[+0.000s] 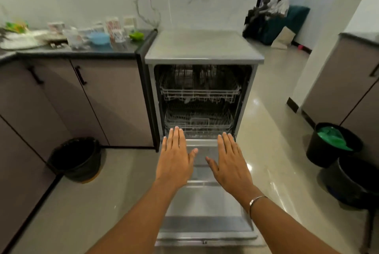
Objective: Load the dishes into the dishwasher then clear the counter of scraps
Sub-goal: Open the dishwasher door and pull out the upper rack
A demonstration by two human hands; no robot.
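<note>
black bins (77, 158) flank the open dishwasher (202, 98); dishes (98, 37) on counter.

Two hands of mine: left hand (175, 158), right hand (231, 163). One dishwasher (203, 48), two racks inside: upper rack (200, 91), lower rack (199, 121). Three dark bins on floor: left bin (77, 158), green-filled bin (328, 149), near bin (352, 180). One bangle (256, 200). One blue bowl (99, 38). Two cabinet handles (80, 75).

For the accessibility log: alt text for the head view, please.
The left hand and right hand hover open and flat over the lowered door of a dishwasher with empty-looking racks. Dishes crowd the counter beside it.
</note>
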